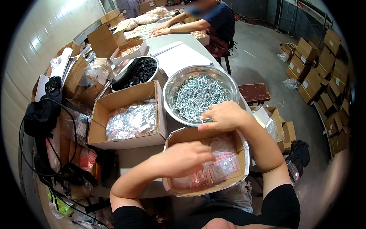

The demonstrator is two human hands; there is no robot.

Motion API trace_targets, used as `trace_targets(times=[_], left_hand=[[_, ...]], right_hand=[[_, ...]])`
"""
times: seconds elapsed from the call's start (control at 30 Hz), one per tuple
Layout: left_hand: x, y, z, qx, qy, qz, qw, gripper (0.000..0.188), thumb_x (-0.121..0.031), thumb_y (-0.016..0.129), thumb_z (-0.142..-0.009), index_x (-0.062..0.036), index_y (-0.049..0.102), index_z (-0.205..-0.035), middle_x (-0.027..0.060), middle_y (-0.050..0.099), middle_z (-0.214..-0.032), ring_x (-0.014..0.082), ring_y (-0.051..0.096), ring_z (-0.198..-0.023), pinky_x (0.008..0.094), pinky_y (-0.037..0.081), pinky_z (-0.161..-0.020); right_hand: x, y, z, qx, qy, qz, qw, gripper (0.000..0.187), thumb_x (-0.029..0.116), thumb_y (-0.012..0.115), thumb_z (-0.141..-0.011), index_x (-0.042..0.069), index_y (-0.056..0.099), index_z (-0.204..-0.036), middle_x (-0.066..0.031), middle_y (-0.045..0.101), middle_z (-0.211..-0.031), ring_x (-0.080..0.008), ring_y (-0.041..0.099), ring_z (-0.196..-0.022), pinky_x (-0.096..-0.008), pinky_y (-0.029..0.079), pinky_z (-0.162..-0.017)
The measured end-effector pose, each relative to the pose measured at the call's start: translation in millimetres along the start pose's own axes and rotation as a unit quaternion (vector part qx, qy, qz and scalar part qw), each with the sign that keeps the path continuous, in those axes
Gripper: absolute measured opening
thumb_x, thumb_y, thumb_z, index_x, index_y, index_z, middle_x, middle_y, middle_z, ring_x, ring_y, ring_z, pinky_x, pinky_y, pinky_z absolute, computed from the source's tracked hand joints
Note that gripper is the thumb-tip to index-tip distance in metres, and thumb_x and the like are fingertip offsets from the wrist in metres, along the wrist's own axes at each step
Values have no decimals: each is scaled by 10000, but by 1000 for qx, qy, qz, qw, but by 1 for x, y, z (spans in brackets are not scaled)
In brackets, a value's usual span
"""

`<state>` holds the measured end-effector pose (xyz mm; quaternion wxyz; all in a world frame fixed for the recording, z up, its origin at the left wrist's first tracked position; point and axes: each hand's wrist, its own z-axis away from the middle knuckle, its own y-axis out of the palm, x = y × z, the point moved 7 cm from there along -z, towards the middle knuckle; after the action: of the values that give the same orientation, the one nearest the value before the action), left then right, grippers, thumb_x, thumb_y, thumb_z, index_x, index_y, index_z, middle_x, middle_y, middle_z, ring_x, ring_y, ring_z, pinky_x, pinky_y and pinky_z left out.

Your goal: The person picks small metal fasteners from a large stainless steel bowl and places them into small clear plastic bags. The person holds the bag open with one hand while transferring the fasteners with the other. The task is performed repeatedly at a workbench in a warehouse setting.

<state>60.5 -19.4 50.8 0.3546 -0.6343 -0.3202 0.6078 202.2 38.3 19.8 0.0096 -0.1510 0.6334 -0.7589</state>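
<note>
My right hand is over the near rim of a round metal bowl heaped with silvery screws. Its fingers curl down with thumb and fingertips pinched around what look like screws. Lower down, my left hand hovers over a low cardboard box, back of the hand upward and fingers smeared by motion. Whether it holds anything is hidden. Inside that box lie several small clear zip bags with red strips, some with small round pieces in them.
To the left stands a cardboard box of clear packets, and behind it a metal bowl of black parts. White sheets lie beyond. Across the table another person works. Stacked cartons line the right side; a red-brown stool stands nearby.
</note>
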Motion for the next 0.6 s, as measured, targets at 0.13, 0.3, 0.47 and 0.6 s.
trace_targets(times=[0.13,0.3,0.47,0.6], left_hand=[[14,42,-5,25,35,10,999,380,-42,590,-786,-47,589,-1166,146,546,-1168,339,547,-1092,431,470,-894],[24,51,-9,117,-32,52,991,211,-52,596,-799,-27,643,-1002,136,571,-1043,341,588,-991,436,484,-817],[26,28,-9,-19,-6,117,993,165,-123,716,-783,-32,646,-901,114,598,-970,286,603,-891,381,493,-763],[40,13,-8,-55,-99,213,970,212,-159,795,-759,-31,627,-766,65,617,-737,180,583,-652,305,470,-600]], right_hand=[[2,-7,4,-40,-83,-92,991,471,540,627,-813,110,697,-993,-104,675,-910,-292,654,-859,-399,509,-733],[5,-18,6,-59,-154,-246,955,255,199,783,-742,35,685,-910,-79,652,-836,-201,636,-756,-316,501,-663],[-4,-25,7,-104,-144,-365,914,158,69,750,-743,15,697,-881,-87,670,-770,-145,629,-713,-271,498,-657],[-24,-21,4,-112,-48,-441,889,134,65,731,-801,-17,708,-905,-35,683,-763,-86,613,-682,-235,505,-628]])
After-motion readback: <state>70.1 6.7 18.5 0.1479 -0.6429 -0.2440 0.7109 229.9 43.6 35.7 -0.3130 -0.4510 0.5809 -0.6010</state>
